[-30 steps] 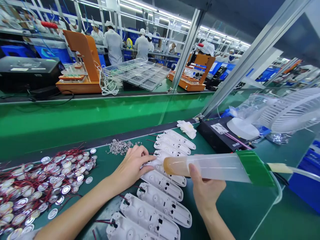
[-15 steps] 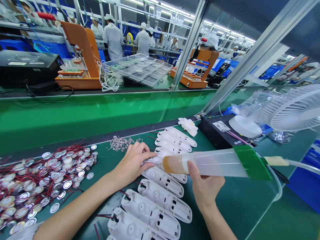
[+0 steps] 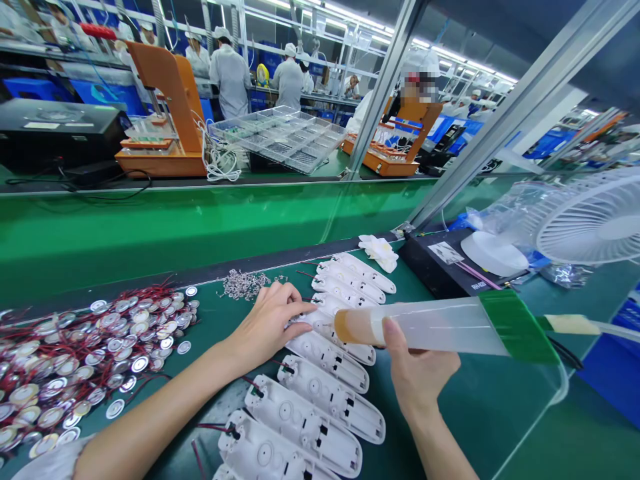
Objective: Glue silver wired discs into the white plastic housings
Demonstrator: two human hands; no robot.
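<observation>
In my right hand (image 3: 420, 367) is a large translucent dispensing syringe (image 3: 445, 323), held almost level with its amber end pointing left over a row of white plastic housings (image 3: 325, 400). A green cap (image 3: 520, 327) closes its back end, where a tube joins. My left hand (image 3: 273, 320) pinches the near end of one white housing (image 3: 320, 321) between thumb and fingers, just left of the syringe's front. The syringe's fine tip is hard to make out against the white plastic. Several housings lie side by side, most with red and black wires at their left ends.
Round metal discs with red wires (image 3: 115, 353) are heaped at left. Small metal parts (image 3: 245, 285) lie behind my left hand. A crumpled white glove or cloth (image 3: 379, 252), a black box (image 3: 440, 267) and a white fan (image 3: 595, 220) stand beyond. Co-workers are across the green partition (image 3: 200, 223).
My right hand and the syringe have shifted slightly to the right. My left hand stays at the same housing, and the whole view has moved a little.
</observation>
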